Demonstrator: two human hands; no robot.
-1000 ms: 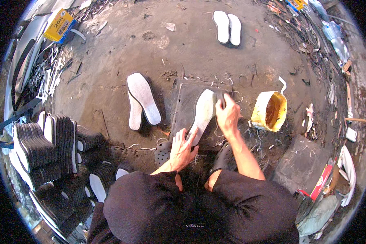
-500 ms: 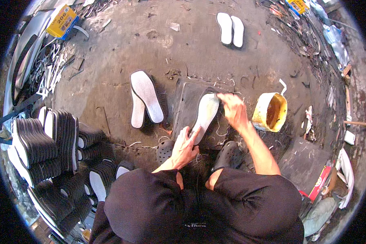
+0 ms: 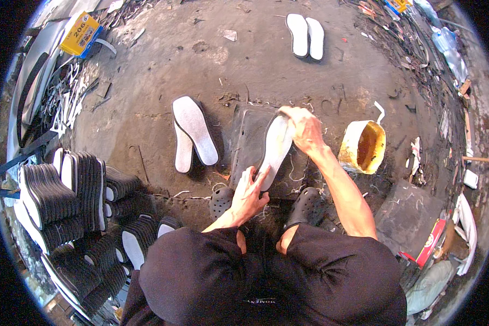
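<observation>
A white-topped shoe sole (image 3: 277,142) with a dark rim lies on a flat dark board (image 3: 250,136) in front of me. My left hand (image 3: 248,195) holds its near heel end, with fingers along both edges. Over the far toe end bends my right hand (image 3: 304,129), fingers curled together at the toe's rim; anything small between them is hidden. Left of the board, two more soles (image 3: 196,127) lie overlapping. To the right stands a yellowish tub (image 3: 346,144) with brown residue inside.
Stacked soles (image 3: 49,190) pile up at my left. Another pair of soles (image 3: 298,35) lies far ahead. A yellow and blue box (image 3: 80,35) sits at the far left among white strips. On the right are a dark sheet (image 3: 410,212) and a red box (image 3: 432,242).
My right hand has moved up and left, from the toe's right side to over its tip. The left hand stays at the heel.
</observation>
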